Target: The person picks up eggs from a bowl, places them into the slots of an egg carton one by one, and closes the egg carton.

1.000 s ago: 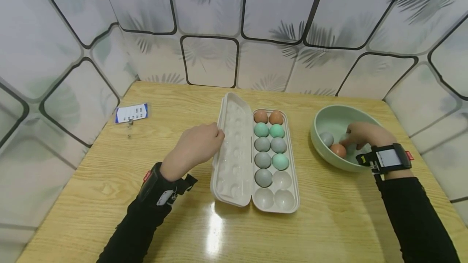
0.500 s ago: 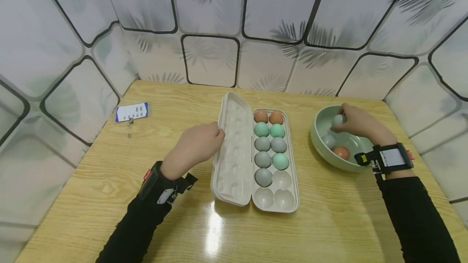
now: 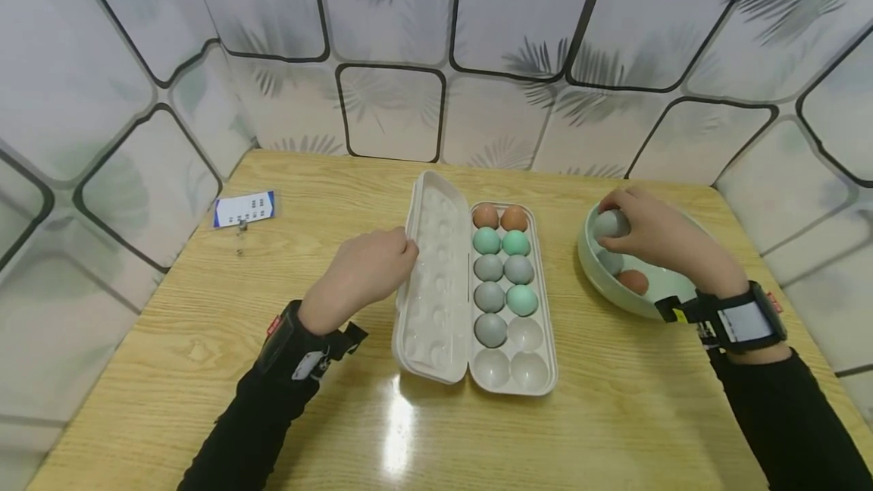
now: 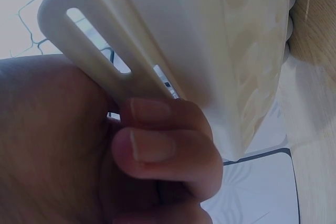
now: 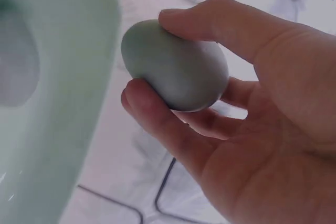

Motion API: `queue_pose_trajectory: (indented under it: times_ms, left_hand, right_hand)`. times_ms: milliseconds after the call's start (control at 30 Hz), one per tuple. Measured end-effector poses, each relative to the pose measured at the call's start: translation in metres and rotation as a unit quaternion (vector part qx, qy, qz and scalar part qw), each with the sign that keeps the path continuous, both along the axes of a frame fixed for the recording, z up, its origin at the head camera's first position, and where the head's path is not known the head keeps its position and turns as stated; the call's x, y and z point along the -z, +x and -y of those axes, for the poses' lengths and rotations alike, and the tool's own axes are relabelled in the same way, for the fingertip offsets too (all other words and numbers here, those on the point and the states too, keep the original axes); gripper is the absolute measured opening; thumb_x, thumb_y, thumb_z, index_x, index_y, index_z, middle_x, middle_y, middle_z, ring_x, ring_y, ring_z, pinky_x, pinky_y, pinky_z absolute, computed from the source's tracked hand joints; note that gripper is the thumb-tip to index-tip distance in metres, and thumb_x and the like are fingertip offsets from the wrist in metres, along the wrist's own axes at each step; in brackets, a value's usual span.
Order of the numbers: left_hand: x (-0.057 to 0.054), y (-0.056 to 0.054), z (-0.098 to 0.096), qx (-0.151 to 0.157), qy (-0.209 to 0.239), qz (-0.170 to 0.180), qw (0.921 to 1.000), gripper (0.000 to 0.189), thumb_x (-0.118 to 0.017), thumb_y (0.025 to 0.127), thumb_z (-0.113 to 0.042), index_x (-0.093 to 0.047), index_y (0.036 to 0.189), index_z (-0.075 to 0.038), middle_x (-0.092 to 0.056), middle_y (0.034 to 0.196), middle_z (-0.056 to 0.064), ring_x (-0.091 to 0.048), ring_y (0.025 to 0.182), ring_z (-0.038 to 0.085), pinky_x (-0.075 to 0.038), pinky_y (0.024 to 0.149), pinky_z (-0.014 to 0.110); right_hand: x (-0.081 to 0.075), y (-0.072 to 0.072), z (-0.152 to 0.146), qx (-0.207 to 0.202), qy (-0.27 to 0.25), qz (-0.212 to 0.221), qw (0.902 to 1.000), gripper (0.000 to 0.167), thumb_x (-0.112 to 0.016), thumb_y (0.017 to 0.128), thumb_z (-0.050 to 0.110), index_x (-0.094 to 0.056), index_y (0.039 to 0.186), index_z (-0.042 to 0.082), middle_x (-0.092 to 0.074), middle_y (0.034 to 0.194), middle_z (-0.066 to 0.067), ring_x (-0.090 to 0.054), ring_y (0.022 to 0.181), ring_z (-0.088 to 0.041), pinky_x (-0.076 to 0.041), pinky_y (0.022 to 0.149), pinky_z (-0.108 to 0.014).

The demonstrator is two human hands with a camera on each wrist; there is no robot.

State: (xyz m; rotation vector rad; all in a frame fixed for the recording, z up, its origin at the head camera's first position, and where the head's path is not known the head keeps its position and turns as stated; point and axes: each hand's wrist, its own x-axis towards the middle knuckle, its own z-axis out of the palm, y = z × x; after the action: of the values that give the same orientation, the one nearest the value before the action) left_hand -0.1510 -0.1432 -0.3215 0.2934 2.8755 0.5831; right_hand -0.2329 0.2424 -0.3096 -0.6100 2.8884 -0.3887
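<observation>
My left hand (image 3: 368,271) grips the edge of the raised lid (image 3: 436,286) of a white egg carton (image 3: 551,354); the left wrist view shows the fingers curled at the lid's slotted lip (image 4: 100,35). Brown, mint-green and grey eggs fill most of the carton's cups, and three cups at its near end are bare. On the right, my right hand (image 3: 664,237) pinches a grey-green egg (image 5: 176,66) between thumb and fingers, over the left rim of a pale green bowl (image 3: 603,290). A grey egg (image 3: 609,261) and a brown egg (image 3: 633,282) lie inside the bowl.
A white and blue card (image 3: 243,209) with a clip lies at the back left of the wooden table (image 3: 327,430). Behind the table stands a patterned curtain wall (image 3: 389,112).
My right hand has taken the grey-green egg from the bowl and lifted it toward the left rim. The left hand and the carton stay in place.
</observation>
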Motion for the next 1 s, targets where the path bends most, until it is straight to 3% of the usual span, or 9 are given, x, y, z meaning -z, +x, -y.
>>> queue_pose_trajectory:
  times_ms: [167, 400, 633, 800, 1000]
  left_hand:
    - [-0.001, 0.0, -0.001, 0.001, -0.003, -0.001, 1.0, 0.039, -0.032, 0.108, -0.028, -0.06, 0.09, -0.009, -0.051, 0.072, 0.003, -0.051, 0.062, 0.018, -0.041, 0.053, 0.031]
    - [-0.002, 0.001, -0.001, -0.001, -0.008, 0.001, 1.0, 0.038, -0.032, 0.108, -0.028, -0.059, 0.091, -0.008, -0.05, 0.072, 0.003, -0.051, 0.063, 0.019, -0.041, 0.053, 0.032]
    - [-0.001, 0.0, -0.001, -0.005, -0.018, -0.005, 0.9998, 0.039, -0.032, 0.107, -0.028, -0.06, 0.091, -0.008, -0.053, 0.073, 0.004, -0.054, 0.066, 0.02, -0.044, 0.058, 0.035]
    - [-0.002, 0.0, -0.001, -0.004, -0.017, -0.006, 0.9998, 0.038, -0.032, 0.107, -0.028, -0.06, 0.091, -0.007, -0.052, 0.073, 0.004, -0.054, 0.066, 0.021, -0.044, 0.057, 0.034]
    - [-0.002, 0.0, -0.001, -0.001, -0.016, -0.006, 0.9999, 0.038, -0.033, 0.107, -0.029, -0.059, 0.089, -0.008, -0.051, 0.073, 0.004, -0.053, 0.066, 0.02, -0.043, 0.057, 0.034]
  right_hand:
    - [-0.003, 0.027, 0.02, -0.033, 0.011, -0.028, 0.999, 0.037, -0.076, 0.091, 0.021, -0.063, 0.123, 0.008, -0.056, 0.123, -0.021, -0.063, 0.103, -0.035, -0.056, 0.081, -0.05]
    - [-0.002, 0.063, 0.047, -0.085, -0.021, -0.062, 0.9942, 0.032, -0.08, 0.087, 0.02, -0.067, 0.115, 0.012, -0.06, 0.112, -0.011, -0.063, 0.093, -0.023, -0.056, 0.076, -0.04]
    - [0.01, 0.094, 0.072, -0.152, -0.006, -0.058, 0.9866, 0.034, -0.082, 0.085, 0.02, -0.065, 0.113, 0.017, -0.057, 0.106, -0.001, -0.053, 0.075, -0.006, -0.045, 0.06, -0.021]
    - [0.028, 0.105, 0.085, -0.211, -0.008, -0.069, 0.975, 0.037, -0.085, 0.081, 0.019, -0.062, 0.11, 0.016, -0.053, 0.102, 0.002, -0.046, 0.074, -0.004, -0.043, 0.064, -0.019]
    - [0.049, 0.107, 0.09, -0.231, 0.012, -0.099, 0.9678, 0.038, -0.088, 0.076, 0.02, -0.063, 0.105, 0.019, -0.053, 0.095, 0.005, -0.048, 0.074, -0.006, -0.043, 0.062, -0.021]
